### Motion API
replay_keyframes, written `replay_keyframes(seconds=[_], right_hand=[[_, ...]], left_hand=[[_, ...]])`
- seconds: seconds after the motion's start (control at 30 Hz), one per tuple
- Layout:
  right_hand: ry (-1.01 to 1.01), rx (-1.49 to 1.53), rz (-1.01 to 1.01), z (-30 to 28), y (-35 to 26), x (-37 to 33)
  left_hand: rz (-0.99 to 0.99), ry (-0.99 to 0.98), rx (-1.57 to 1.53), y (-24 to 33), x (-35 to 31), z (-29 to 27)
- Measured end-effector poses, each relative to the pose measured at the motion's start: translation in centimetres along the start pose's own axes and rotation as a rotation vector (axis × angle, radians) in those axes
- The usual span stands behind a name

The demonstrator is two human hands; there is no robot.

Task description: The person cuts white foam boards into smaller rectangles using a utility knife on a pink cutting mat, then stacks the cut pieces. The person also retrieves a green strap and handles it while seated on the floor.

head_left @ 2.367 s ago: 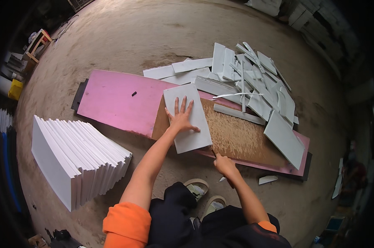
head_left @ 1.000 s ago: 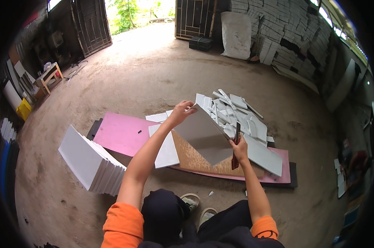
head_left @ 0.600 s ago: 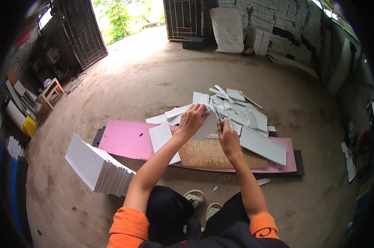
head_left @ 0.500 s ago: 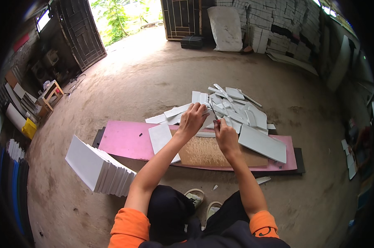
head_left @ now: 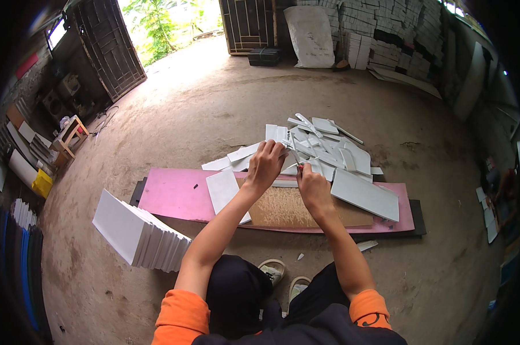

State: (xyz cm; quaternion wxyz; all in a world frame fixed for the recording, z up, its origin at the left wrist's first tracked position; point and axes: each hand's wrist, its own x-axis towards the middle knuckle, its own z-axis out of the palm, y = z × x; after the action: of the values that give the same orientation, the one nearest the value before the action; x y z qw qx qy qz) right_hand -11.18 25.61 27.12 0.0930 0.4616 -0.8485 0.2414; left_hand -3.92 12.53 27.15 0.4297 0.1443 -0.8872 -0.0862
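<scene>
- Right hand [head_left: 313, 187]: clenched round slim tool [head_left: 300, 167], reddish near the grip; long axis ran away from the body, tip end leaning toward the left hand.
- Left hand [head_left: 264, 165]: fingers bent, just left of the tool and a bit farther out; couldn't tell if it pinched a white piece. Tool nearer right hand.
- Brown board [head_left: 283, 208]: bodyward of both hands, scuffed, on pink sheet [head_left: 173, 192].
- White panel: one [head_left: 228, 194] left of left hand, partly behind forearm; another [head_left: 366, 195] right of right hand, slanting.
- White scrap heap [head_left: 352, 158]: just beyond hands, mostly rightward.
- White stack [head_left: 119, 227]: floor, well left of left hand.
- Dark door [head_left: 107, 54]: far off, ahead-left.
</scene>
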Motion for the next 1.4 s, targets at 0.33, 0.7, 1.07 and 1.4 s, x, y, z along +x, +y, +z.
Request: replay_keyframes(seconds=[0.33,0.7,1.07,1.4], right_hand=[[0.004,-0.057,0.025,-0.1,-0.9,-0.2],[-0.231,0.129,0.164,3.5,1.1,0.8],[-0.215,0.233,0.113,10.5,7.0,3.1],[-0.474,0.453,0.359,8.0,4.6,4.9]], left_hand=[[0.036,0.007,0.021,-0.3,-0.4,0.2],[0.108,-0.165,0.066,-1.3,-2.3,2.6],[-0.049,-0.377,0.005,-4.2,-1.0,8.1],[-0.169,-0.534,-0.025,-5.9,-0.4,7.8]])
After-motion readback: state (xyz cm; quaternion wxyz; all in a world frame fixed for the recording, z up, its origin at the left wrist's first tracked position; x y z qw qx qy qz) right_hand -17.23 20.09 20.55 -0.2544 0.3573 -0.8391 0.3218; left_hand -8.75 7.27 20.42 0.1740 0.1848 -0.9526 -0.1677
